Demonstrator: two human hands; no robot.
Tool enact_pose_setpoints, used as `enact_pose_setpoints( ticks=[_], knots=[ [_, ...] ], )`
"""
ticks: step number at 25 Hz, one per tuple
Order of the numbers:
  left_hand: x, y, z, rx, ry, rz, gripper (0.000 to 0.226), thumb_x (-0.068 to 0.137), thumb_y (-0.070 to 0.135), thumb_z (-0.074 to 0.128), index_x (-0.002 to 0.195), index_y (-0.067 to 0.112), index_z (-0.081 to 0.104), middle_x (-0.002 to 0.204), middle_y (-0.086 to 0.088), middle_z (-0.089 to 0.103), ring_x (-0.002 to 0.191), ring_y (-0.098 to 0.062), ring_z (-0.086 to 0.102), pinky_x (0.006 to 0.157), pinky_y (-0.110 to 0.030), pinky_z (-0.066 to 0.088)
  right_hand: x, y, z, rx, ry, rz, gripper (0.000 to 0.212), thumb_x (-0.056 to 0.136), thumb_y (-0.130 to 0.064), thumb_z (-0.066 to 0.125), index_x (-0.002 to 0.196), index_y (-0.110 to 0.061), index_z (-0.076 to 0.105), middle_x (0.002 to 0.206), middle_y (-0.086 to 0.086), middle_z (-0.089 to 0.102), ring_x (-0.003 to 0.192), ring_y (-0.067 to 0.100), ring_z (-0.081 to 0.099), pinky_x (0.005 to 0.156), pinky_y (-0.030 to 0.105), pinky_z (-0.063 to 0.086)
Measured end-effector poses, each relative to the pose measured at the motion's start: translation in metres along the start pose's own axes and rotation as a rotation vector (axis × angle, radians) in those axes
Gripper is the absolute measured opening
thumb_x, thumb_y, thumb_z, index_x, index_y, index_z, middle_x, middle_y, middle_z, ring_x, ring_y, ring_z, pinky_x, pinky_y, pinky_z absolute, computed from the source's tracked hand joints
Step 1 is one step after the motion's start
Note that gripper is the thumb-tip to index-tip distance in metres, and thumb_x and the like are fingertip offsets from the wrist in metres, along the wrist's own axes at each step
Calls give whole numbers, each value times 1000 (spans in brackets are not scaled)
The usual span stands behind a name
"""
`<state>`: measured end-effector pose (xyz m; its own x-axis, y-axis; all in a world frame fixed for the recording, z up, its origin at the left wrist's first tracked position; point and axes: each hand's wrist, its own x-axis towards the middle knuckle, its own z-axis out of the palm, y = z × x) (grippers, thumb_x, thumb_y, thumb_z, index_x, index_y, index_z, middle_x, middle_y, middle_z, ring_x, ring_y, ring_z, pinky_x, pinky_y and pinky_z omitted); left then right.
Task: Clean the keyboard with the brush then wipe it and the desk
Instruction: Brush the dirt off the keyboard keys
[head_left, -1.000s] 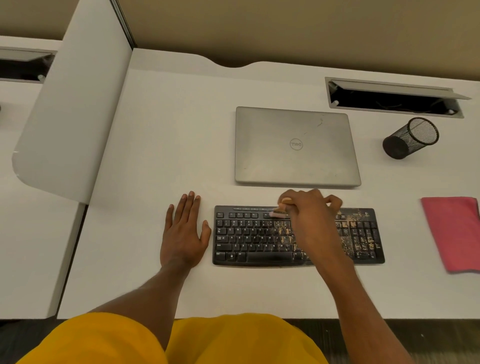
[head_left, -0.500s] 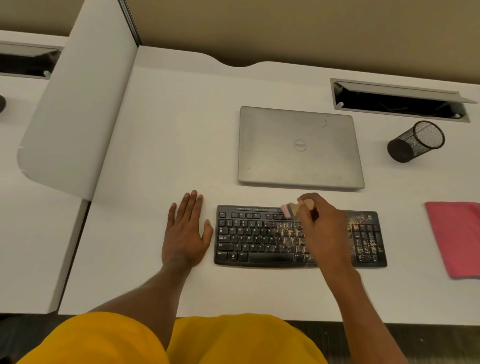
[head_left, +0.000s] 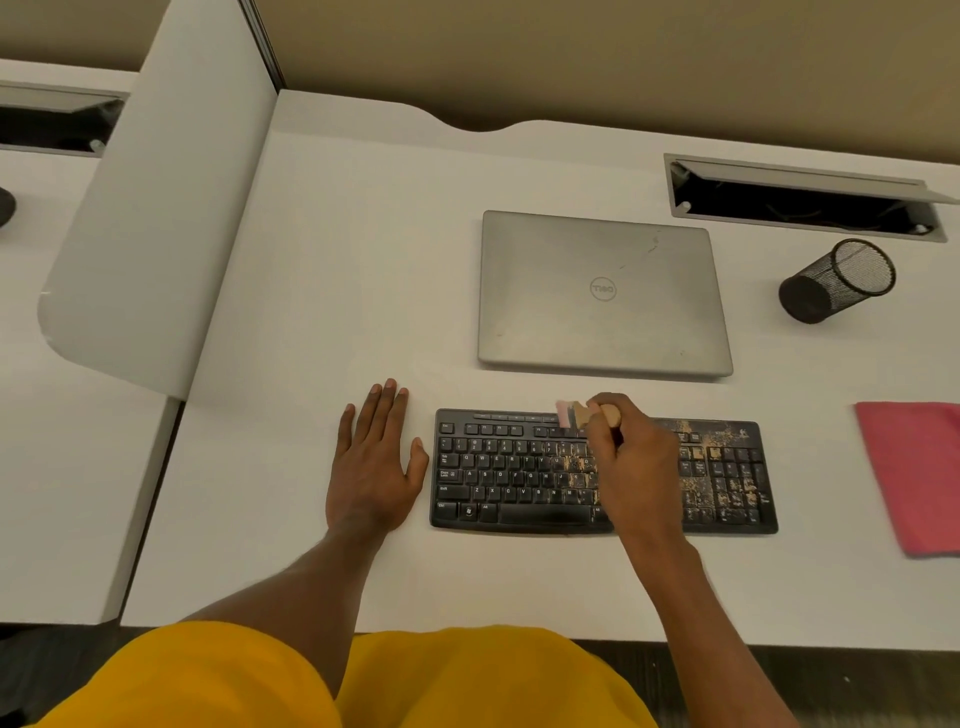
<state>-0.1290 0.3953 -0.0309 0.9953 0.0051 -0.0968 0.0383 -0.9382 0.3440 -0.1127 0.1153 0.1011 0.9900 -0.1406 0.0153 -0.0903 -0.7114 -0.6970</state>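
A black keyboard (head_left: 519, 470) lies near the front of the white desk (head_left: 363, 270). Tan crumbs cover its middle and right keys. My right hand (head_left: 634, 467) is over the keyboard's middle, closed around a small brush (head_left: 574, 414) with a wooden handle and pink bristles. The bristles sit at the keyboard's top row. My left hand (head_left: 371, 462) rests flat on the desk, fingers together, just left of the keyboard. A pink cloth (head_left: 917, 473) lies on the desk at the right edge of the view.
A closed grey laptop (head_left: 602, 293) lies behind the keyboard. A black mesh pen cup (head_left: 836, 280) lies tipped on its side at the right. A cable slot (head_left: 800, 200) is open at the back right. A white divider panel (head_left: 156, 208) stands at the left.
My right hand has moved the brush from the middle keys up to the keyboard's top edge. My left hand has stayed flat beside the keyboard.
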Motion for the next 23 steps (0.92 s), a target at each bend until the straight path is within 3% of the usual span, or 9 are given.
enact_pose_setpoints(
  ticks=[3, 6, 9, 12, 16, 23],
  knots=[
    [0, 0, 0, 3, -5, 0, 72, 106, 48, 29, 169, 22, 10, 177, 4, 3, 162, -9, -7, 133, -43, 2, -4, 1, 3, -16, -58, -13, 18, 104, -24, 48, 96, -17, 64, 64, -2, 55, 52, 12, 46, 46, 24, 31],
    [0, 0, 0, 1, -3, -1, 72, 105, 48, 29, 169, 22, 11, 177, 4, 4, 162, -9, -6, 133, -44, 2, -3, 4, 1, -43, -54, -4, 19, 104, -23, 49, 93, -16, 63, 66, -3, 57, 55, 10, 51, 48, 31, 40],
    [0, -1, 0, -2, 1, 2, 72, 105, 49, 29, 169, 21, 12, 177, 3, 4, 162, -10, -6, 133, -44, 3, -3, 4, 2, -30, -36, -18, 21, 104, -28, 48, 102, -17, 66, 69, -6, 57, 58, 8, 52, 50, 27, 40],
    [0, 0, 0, 2, 0, 0, 72, 105, 49, 28, 169, 22, 11, 177, 4, 4, 162, -9, -7, 133, -43, 2, -4, 6, -2, -58, -80, 10, 20, 104, -26, 48, 97, -18, 64, 68, -4, 59, 57, 11, 53, 48, 30, 43],
    [0, 0, 0, -4, 3, 1, 72, 105, 50, 28, 169, 21, 12, 177, 3, 5, 162, -10, -5, 133, -45, 4, 0, 6, -9, 1, 37, -3, 20, 104, -23, 47, 97, -16, 64, 66, -1, 58, 53, 16, 52, 46, 34, 40],
    [0, 0, -1, 0, 9, -1, 72, 105, 48, 29, 169, 21, 12, 177, 3, 6, 162, -9, -5, 133, -44, 3, 0, 12, -7, -75, -68, 48, 20, 104, -23, 47, 92, -15, 61, 66, -5, 56, 54, 7, 49, 49, 23, 34]
  ],
)
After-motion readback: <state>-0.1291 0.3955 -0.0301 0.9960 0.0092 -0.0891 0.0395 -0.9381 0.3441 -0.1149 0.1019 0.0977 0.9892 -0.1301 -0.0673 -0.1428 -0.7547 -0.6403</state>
